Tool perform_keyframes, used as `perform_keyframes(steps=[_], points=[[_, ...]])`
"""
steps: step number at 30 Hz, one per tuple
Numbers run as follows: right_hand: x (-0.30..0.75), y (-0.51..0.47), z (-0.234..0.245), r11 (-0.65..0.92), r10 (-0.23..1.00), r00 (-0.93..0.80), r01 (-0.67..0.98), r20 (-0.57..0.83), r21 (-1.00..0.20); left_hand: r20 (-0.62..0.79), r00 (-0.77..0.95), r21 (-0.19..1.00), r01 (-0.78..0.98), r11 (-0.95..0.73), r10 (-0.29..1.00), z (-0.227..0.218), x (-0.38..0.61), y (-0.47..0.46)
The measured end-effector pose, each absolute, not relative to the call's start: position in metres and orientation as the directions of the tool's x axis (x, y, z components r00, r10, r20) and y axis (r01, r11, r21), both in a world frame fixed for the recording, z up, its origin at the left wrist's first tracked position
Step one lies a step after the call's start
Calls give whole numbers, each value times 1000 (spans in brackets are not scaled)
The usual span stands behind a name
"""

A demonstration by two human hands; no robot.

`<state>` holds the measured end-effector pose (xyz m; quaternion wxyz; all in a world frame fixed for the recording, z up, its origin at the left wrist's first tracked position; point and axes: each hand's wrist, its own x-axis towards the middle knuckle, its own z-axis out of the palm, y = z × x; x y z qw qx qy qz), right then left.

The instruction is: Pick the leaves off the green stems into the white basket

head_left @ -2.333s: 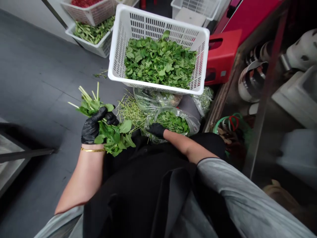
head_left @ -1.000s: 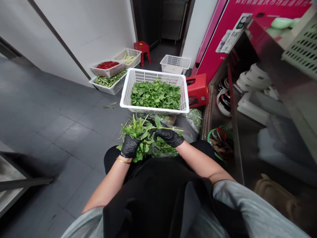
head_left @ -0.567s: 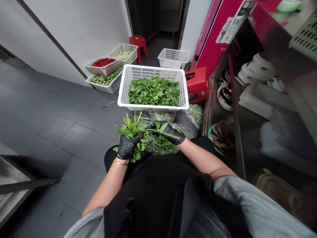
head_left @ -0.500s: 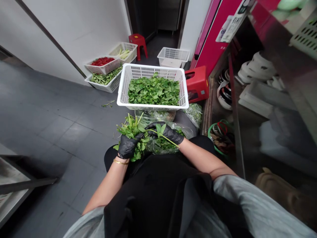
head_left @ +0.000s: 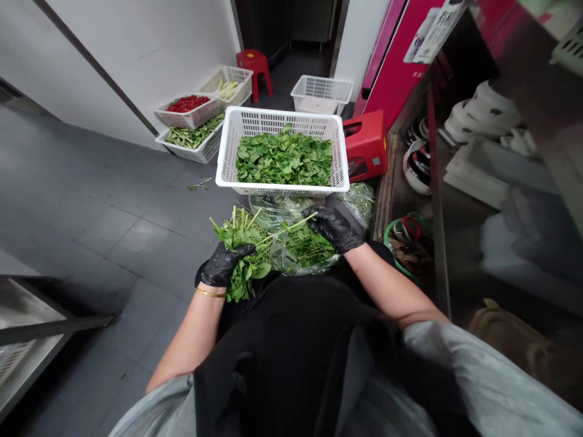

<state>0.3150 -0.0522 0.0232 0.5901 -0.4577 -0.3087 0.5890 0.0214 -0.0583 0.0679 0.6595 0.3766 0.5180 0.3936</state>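
Note:
My left hand, in a black glove, is closed around a bunch of leafy greens with its cut stems pointing up. My right hand, gloved too, pinches the end of a single long green stem, which stretches left toward the bunch. Under and between the hands lies a clear plastic bag with more greens in it. Just beyond stands a white perforated basket holding a heap of loose green leaves.
At the back left sit white baskets of red chillies, green beans and pale vegetable pieces. A red stool stands behind them. Another red stool lies by the basket. Metal shelving runs along my right.
My right hand has moved right, away from the bunch, drawing the stem out with it. My left hand has shifted slightly left, still gripping the greens.

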Motion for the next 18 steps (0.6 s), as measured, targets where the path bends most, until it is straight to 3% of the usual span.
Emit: perform_keyframes(steps=[3, 5, 7, 9, 11, 13, 16, 18], points=[[335, -44, 20, 26, 927, 340, -476, -157, -879, -406, 125, 884, -198, 423, 905, 69, 19, -56], [343, -45, 26, 76, 910, 399, -433, -116, -898, -398, 114, 883, -221, 413, 910, 70, 17, -51], [339, -51, 38, 42, 954, 295, -295, -49, -955, -400, 115, 879, -231, 416, 909, 71, 19, -46], [326, -60, 51, 26, 1000, 13, -82, 25, -996, -411, 109, 873, -240, 426, 905, 73, 23, -40], [312, -64, 61, 100, 966, -247, 77, 78, -992, -421, 100, 867, -249, 432, 902, 74, 27, -34], [307, -59, 68, 154, 953, -278, 116, 116, -981, -403, 90, 877, -247, 413, 911, 75, 28, -29], [311, -32, 71, 97, 984, -162, 116, 78, -988, -328, 159, 926, -141, 351, 931, 78, 28, -19], [306, -6, 70, 75, 956, -292, 143, 31, -987, -263, 249, 961, -20, 277, 932, 80, 29, -11]])
